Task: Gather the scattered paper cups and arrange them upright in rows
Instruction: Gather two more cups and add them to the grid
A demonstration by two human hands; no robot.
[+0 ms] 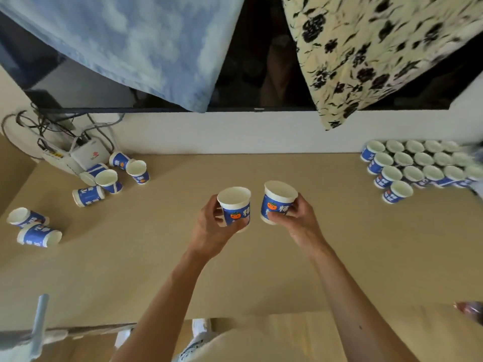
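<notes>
**Q:** What is held, and where?

**A:** One blue-and-white paper cup (234,205) is gripped by the left hand (213,223). A second blue-and-white paper cup (279,201) is gripped by the right hand (296,216). On each hand the fingers (218,214) are curled round the cup wall. Both cups are carried mouth up above the middle of the tan table (261,270), and the second is tilted slightly.

**Q:** Where are they to be set?

**A:** The block of upright cups (418,165) stands at the table's far right, against the white wall (235,131). Its nearest row appears to hold one cup only, so that row is judged to be the one to extend.

**Q:** How is the placement done well?

**A:** Each cup is levelled before it is lowered. It is set down base first, just beside its neighbour, and released only once the base lies flat. The walls are probably thin paper, so a light grip is advised. Neighbouring rims are not to be knocked. The scattered cups (88,195) at the far left are left for later passes.
</notes>
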